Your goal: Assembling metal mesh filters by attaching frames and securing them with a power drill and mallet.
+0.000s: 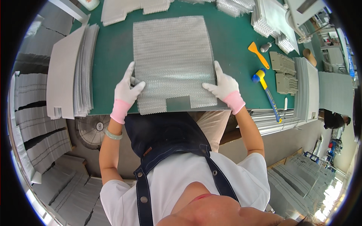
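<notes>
A silvery honeycomb-mesh panel [173, 64] with a rectangular notch in its near edge lies in front of me on the green tabletop. My left hand [127, 88], in a white glove with a pink cuff, holds its left edge, thumb over the top and index finger stretched along the side. On the opposite edge my right hand [225, 87], gloved the same way, mirrors that hold. The fingertips beneath or behind the edges are partly hidden. Whether the panel is one sheet or several stacked layers, I cannot tell.
A blue-and-yellow mallet [267, 92], an orange scraper [259, 55] and a grey-handled screwdriver [266, 46] lie to the right, beside grey slotted parts [285, 73]. Panel stacks stand at left [68, 71] and far right [307, 86]. More mesh sheets [132, 8] lie along the back.
</notes>
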`<state>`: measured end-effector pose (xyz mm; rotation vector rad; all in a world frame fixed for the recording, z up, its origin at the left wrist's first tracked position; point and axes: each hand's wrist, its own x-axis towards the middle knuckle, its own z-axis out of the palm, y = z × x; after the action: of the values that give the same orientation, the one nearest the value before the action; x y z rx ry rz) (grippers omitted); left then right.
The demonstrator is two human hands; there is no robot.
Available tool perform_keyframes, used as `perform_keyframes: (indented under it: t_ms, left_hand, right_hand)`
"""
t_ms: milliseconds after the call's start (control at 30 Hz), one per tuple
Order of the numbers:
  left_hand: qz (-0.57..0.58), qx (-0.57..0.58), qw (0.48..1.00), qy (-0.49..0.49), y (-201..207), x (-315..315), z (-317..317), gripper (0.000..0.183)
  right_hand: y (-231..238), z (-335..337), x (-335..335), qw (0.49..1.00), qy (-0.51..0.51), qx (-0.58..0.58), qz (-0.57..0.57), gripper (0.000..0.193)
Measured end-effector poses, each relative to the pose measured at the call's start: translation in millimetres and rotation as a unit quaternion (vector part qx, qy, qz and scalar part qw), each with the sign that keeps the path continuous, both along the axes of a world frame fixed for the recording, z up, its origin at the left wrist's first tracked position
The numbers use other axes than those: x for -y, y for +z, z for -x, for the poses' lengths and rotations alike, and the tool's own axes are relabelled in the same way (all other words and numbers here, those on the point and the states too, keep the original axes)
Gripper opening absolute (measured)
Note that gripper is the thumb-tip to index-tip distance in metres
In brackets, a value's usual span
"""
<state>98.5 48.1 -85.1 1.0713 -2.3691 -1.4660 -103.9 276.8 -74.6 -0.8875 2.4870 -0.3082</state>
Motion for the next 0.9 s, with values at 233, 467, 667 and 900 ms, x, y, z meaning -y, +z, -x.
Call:
perform_keyframes:
  t_ms: [233, 467, 667, 900]
  left_hand:
    - [0.001, -0.037, 0.999, -0.001, -4, 2, 0, 0.062]
    - [-0.028, -0.058, 0.998, 0.002, -2, -3, -2, 0.057]
    - [0.227, 0.095, 0.966, -0.082, -2, -1, -3, 0.050]
    - [0.482, 0.062, 0.821, -0.300, -4, -11, 13, 0.047]
  right_hand:
    - [4, -1, 1, 1.000, 0.008, -0.014, 0.010, 0.092]
    - [-7, -8, -5, 0.996, 0.010, -0.066, 0.061, 0.093]
    - [-3, -12, -2, 0.995, 0.008, -0.100, -0.016, 0.094]
    - [1, -22, 8, 0.873, 0.302, -0.331, 0.190, 0.045]
